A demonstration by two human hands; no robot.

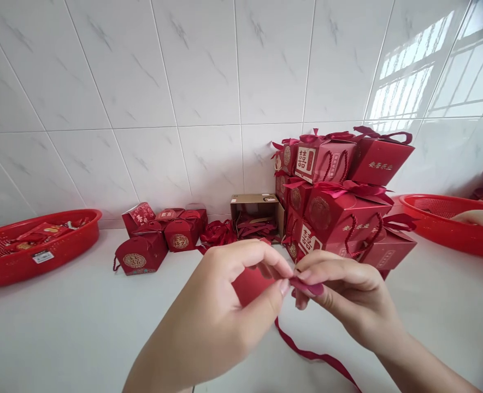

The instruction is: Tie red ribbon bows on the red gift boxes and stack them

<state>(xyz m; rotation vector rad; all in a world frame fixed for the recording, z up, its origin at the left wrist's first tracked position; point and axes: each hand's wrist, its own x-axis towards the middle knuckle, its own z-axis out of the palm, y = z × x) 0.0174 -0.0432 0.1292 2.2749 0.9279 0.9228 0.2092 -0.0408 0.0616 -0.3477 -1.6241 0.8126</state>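
Both hands meet in front of me, pinching a dark red ribbon [316,289] between their fingertips. My left hand [229,305] is closed, thumb and index finger pressed on the ribbon's gathered part. My right hand [348,295] pinches the same ribbon from the other side, where a small loop shows by the thumb. A long ribbon tail [307,353] runs down toward the lower right. Behind my left hand a red box [252,285] is partly visible, mostly hidden by the fingers.
Stacked red gift boxes [348,213] with bows stand on the right; smaller red boxes [141,254] stand left. A cardboard box [258,198] holds ribbons. Red baskets stand at the left [73,240] and right [430,224], another person's hand [481,218] at the right one.
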